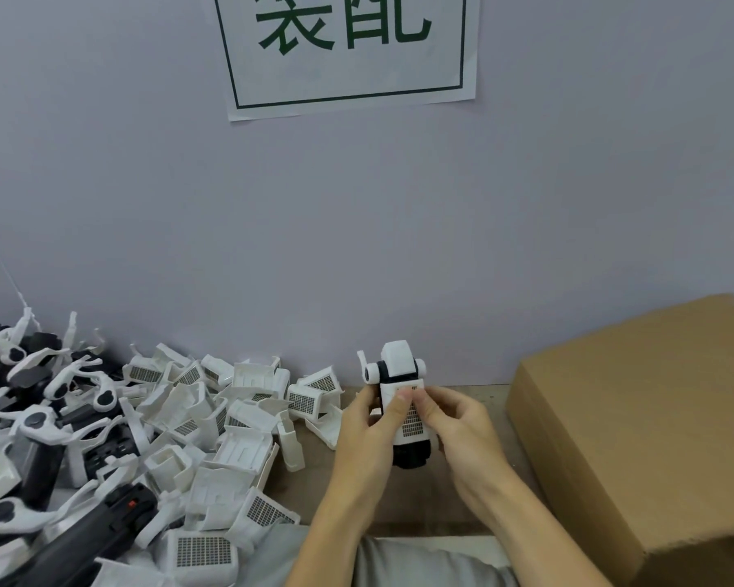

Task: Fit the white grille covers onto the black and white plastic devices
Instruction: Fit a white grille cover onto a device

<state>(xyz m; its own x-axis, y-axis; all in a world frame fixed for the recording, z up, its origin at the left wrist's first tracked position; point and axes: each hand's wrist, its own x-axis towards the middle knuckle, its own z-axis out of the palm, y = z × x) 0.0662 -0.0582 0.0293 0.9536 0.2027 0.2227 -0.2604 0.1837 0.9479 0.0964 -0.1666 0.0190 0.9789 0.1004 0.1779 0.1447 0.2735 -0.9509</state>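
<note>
Fingers (pixel 399 402) of both hands pinch upright device (pixel 401 396), long axis vertical.

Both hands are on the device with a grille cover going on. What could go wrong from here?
1. The left hand and right hand hold the device in mid-air; pressing the grille cover unevenly could leave one edge unseated.
2. The thumbs hide the cover's top edge, so misalignment may go unnoticed.
</note>
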